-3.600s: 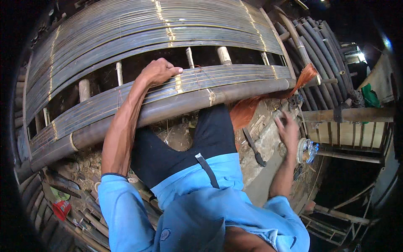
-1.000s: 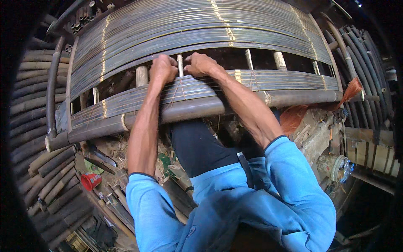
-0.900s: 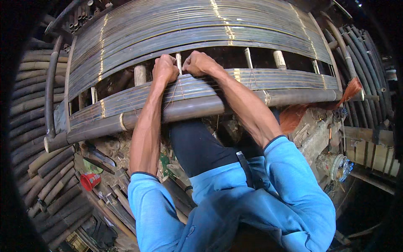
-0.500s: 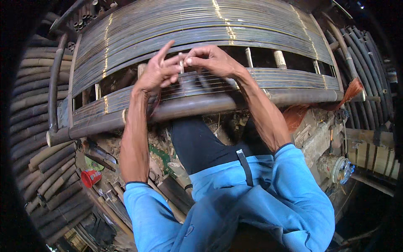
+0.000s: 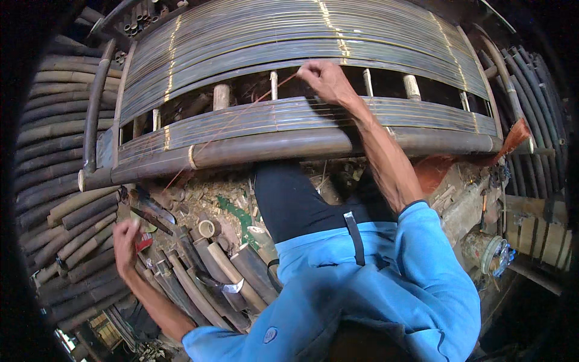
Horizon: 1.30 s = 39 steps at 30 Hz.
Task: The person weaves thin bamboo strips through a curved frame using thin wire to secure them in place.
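Observation:
A thin reddish string [image 5: 227, 125] stretches in a nearly straight line from the bamboo bench down toward the lower left. My right hand [image 5: 330, 83] is closed in a pinch on it, above the gap between the bench's slats. Far down at the left, my left hand [image 5: 126, 242] is held with curled fingers, in line with the string's lower run; the last stretch beside the fingers is too faint to follow. Beneath the right hand are the dark bamboo slats [image 5: 241, 123] of the bench, bound with pale lashings [image 5: 173, 54], and its thick front pole [image 5: 271, 145].
Bamboo poles [image 5: 60, 136] are stacked at the left, and more poles [image 5: 531, 96] stand at the right. Cut bamboo pieces [image 5: 205, 277] and a blade [image 5: 154, 220] lie on the ground. Orange cloth [image 5: 512, 142] hangs at the bench's right end. A clear jar [image 5: 494, 253] sits at the right.
My hands were together over the slats; my left hand has swung down and left, away from the bench. The string is now drawn out between them. The right hand has shifted slightly right.

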Each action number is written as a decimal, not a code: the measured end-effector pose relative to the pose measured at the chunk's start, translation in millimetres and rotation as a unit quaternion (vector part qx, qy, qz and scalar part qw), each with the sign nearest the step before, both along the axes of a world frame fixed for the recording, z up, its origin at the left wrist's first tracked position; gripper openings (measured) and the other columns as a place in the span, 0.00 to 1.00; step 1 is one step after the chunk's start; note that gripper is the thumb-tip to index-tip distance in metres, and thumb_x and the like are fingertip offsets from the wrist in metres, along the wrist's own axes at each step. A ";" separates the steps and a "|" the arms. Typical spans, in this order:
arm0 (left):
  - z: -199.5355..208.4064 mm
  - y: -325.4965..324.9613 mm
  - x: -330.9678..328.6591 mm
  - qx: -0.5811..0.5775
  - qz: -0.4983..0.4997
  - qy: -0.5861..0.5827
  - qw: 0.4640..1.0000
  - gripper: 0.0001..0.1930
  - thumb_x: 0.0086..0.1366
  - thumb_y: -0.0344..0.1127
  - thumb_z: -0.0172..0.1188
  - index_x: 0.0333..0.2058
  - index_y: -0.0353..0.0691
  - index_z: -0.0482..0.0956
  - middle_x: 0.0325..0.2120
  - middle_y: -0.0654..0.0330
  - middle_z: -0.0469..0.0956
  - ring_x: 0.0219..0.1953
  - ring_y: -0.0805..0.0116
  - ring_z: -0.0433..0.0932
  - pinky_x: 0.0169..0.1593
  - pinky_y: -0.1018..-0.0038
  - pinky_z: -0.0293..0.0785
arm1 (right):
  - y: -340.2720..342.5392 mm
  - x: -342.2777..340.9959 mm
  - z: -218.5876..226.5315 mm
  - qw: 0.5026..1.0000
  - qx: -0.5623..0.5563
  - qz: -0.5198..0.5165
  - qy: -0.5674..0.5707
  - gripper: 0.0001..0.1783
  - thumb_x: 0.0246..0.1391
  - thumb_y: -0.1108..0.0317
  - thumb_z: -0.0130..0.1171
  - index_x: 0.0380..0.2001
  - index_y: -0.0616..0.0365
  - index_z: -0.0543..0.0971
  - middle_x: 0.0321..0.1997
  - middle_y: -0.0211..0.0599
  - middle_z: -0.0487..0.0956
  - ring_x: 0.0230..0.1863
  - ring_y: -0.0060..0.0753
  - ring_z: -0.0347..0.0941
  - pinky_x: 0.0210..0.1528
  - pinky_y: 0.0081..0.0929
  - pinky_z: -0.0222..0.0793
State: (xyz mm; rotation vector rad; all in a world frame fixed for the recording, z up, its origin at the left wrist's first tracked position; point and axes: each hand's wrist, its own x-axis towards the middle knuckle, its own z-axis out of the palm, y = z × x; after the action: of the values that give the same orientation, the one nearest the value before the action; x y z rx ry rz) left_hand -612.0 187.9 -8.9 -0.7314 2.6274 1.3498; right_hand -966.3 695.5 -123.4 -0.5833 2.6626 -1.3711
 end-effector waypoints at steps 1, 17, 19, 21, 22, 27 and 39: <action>-15.9 -33.5 47.3 0.060 0.065 0.033 0.996 0.17 0.69 0.45 0.62 0.34 0.34 0.81 0.25 0.69 0.73 0.27 0.78 0.69 0.33 0.75 0.66 | -2.6 2.8 -1.6 1.000 0.000 0.002 0.001 0.20 0.63 0.54 0.59 0.40 0.62 0.84 0.32 0.41 0.85 0.34 0.32 0.79 0.41 0.33 0.75; -186.4 153.9 -81.1 -0.050 0.226 0.159 0.960 0.31 0.55 0.49 0.78 0.44 0.33 0.70 0.41 0.57 0.75 0.42 0.66 0.73 0.46 0.67 0.74 | -17.3 4.1 -5.3 0.975 0.156 0.084 -0.136 0.33 0.58 0.31 0.54 0.39 0.49 0.88 0.32 0.50 0.85 0.38 0.54 0.83 0.45 0.45 0.75; -187.3 222.4 -119.6 0.280 0.284 0.157 0.903 0.32 0.57 0.44 0.76 0.50 0.36 0.66 0.43 0.58 0.75 0.44 0.70 0.74 0.38 0.70 0.78 | -4.8 -2.0 -8.1 0.957 0.214 0.118 -0.158 0.30 0.58 0.33 0.55 0.39 0.47 0.88 0.33 0.50 0.85 0.39 0.54 0.83 0.45 0.45 0.77; -179.0 263.3 -126.0 0.390 0.270 0.241 0.847 0.31 0.60 0.39 0.74 0.53 0.37 0.63 0.44 0.58 0.75 0.43 0.72 0.75 0.31 0.74 0.79 | -12.3 12.2 -3.7 0.969 0.194 0.093 -0.122 0.29 0.58 0.34 0.56 0.39 0.47 0.89 0.33 0.50 0.85 0.40 0.55 0.83 0.45 0.46 0.77; -188.5 268.0 -123.9 0.438 0.243 0.249 0.829 0.27 0.62 0.37 0.72 0.52 0.39 0.64 0.41 0.59 0.78 0.40 0.71 0.77 0.32 0.74 0.79 | -19.2 20.0 0.0 0.979 0.173 0.071 -0.082 0.28 0.58 0.34 0.56 0.38 0.46 0.89 0.33 0.50 0.85 0.40 0.56 0.83 0.45 0.47 0.78; -144.8 259.6 -105.4 0.257 0.022 0.042 0.965 0.14 0.68 0.41 0.65 0.43 0.35 0.82 0.32 0.63 0.83 0.33 0.73 0.77 0.37 0.74 0.72 | -13.3 23.3 6.3 0.974 0.198 0.044 -0.099 0.26 0.57 0.36 0.59 0.37 0.45 0.89 0.33 0.50 0.85 0.41 0.59 0.82 0.47 0.49 0.77; -15.1 218.8 -70.9 0.388 0.109 0.251 0.880 0.25 0.78 0.42 0.47 0.17 0.47 0.58 0.15 0.66 0.61 0.21 0.72 0.62 0.36 0.70 0.65 | -4.1 23.1 1.6 0.976 0.199 0.019 -0.083 0.28 0.57 0.33 0.56 0.40 0.42 0.89 0.35 0.45 0.87 0.41 0.54 0.83 0.47 0.46 0.75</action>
State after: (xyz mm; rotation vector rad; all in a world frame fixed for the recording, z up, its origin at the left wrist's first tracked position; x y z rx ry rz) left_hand -682.9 406.7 -24.0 -0.5989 1.9639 2.7079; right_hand -943.2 691.4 -121.9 -0.4457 2.6611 -0.7968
